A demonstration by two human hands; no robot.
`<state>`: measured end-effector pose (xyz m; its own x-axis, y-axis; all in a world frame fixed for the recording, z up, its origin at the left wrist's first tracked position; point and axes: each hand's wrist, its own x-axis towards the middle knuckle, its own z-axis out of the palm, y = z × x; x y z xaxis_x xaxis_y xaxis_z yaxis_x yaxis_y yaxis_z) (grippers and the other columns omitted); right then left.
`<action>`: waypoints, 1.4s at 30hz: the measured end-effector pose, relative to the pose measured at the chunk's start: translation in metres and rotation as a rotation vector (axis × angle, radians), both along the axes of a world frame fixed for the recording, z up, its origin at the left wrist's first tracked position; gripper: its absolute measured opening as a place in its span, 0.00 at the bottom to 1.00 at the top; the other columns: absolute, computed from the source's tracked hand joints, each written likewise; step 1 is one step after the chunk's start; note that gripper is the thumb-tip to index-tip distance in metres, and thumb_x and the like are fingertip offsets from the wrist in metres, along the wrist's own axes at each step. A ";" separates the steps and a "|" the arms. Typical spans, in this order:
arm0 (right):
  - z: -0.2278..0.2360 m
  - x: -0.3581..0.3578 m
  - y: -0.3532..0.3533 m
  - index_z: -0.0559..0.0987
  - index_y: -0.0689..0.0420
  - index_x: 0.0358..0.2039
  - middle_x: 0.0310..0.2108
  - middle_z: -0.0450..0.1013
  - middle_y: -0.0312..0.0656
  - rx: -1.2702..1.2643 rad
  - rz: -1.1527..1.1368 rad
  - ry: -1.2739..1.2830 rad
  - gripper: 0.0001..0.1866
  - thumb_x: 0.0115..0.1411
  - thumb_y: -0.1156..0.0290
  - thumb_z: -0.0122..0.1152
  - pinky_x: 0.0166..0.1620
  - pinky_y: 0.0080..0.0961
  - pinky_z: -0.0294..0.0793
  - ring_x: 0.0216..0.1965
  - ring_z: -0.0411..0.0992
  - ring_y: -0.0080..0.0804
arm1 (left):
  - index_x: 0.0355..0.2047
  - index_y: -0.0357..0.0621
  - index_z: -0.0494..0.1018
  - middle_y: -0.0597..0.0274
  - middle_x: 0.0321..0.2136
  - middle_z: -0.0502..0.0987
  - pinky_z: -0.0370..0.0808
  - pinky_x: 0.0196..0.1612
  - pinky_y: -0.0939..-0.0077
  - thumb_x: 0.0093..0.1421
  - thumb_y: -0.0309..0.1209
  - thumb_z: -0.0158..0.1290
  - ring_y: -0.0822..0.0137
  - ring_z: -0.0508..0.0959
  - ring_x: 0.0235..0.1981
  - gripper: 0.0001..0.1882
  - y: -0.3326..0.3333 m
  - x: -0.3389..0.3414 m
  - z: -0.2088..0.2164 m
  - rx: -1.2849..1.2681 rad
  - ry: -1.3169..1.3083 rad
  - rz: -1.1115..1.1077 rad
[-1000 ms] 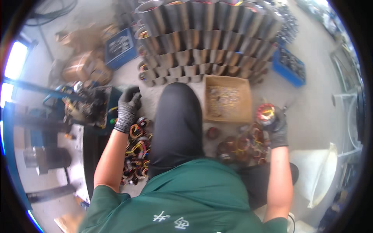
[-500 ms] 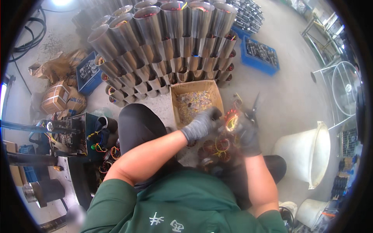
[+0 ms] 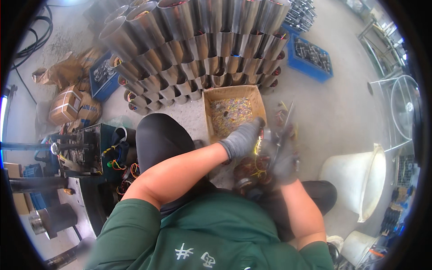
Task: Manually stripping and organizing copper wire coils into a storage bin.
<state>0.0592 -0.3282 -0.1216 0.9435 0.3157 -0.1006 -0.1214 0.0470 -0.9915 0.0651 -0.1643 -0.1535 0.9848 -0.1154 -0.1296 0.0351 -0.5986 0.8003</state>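
Observation:
My left hand [image 3: 243, 138], in a grey glove, is closed around a motor stator [image 3: 267, 135] with a metal rim and yellow wires. It sits at the near right corner of an open cardboard box [image 3: 210, 118], whose bottom is covered in small coloured wire scraps [image 3: 231, 112]. My right hand [image 3: 284, 167], also gloved and smeared by motion, holds scissors [image 3: 286, 121] with the long blade pointing up and away, close beside the stator. More stators with red windings and yellow wires [image 3: 256, 167] lie below both hands, partly hidden.
Stacked steel cylinders [image 3: 198, 47] with wires inside stand beyond the box. Blue crates [image 3: 310, 58] of metal parts lie at far right and far left. A white tub [image 3: 353, 180] stands at right. A machine [image 3: 85, 153] with bars is at left, near a strapped carton [image 3: 65, 105].
The stator has turned, its red windings giving way to a metal rim, and is now at my left hand. The scissors have swung inward beside it. The whole view has shifted slightly.

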 end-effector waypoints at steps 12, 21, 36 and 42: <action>-0.015 0.031 -0.009 0.73 0.56 0.44 0.33 0.74 0.37 0.303 -0.053 0.189 0.12 0.60 0.71 0.61 0.34 0.27 0.78 0.32 0.76 0.29 | 0.46 0.38 0.70 0.56 0.32 0.80 0.79 0.42 0.72 0.53 0.18 0.59 0.67 0.81 0.38 0.19 0.025 0.010 -0.038 -0.524 -0.026 0.138; -0.068 0.062 -0.030 0.73 0.64 0.45 0.36 0.77 0.49 0.400 -0.095 0.680 0.19 0.60 0.62 0.59 0.38 0.46 0.83 0.35 0.79 0.45 | 0.47 0.40 0.75 0.65 0.30 0.78 0.74 0.36 0.82 0.66 0.30 0.54 0.79 0.75 0.32 0.11 0.032 -0.013 0.014 -0.762 0.324 -0.114; -0.050 0.032 -0.017 0.69 0.54 0.57 0.35 0.74 0.35 0.017 0.231 0.416 0.29 0.57 0.68 0.68 0.33 0.23 0.76 0.30 0.74 0.24 | 0.44 0.39 0.73 0.67 0.26 0.75 0.71 0.27 0.82 0.68 0.34 0.50 0.77 0.72 0.24 0.11 0.055 -0.017 -0.009 -0.775 0.320 0.269; -0.014 0.026 -0.003 0.73 0.56 0.55 0.31 0.69 0.28 -0.054 0.270 0.525 0.27 0.56 0.66 0.70 0.30 0.18 0.68 0.25 0.66 0.16 | 0.40 0.37 0.75 0.69 0.29 0.74 0.72 0.31 0.81 0.67 0.30 0.52 0.78 0.72 0.29 0.08 0.060 -0.016 -0.018 -0.809 0.221 0.280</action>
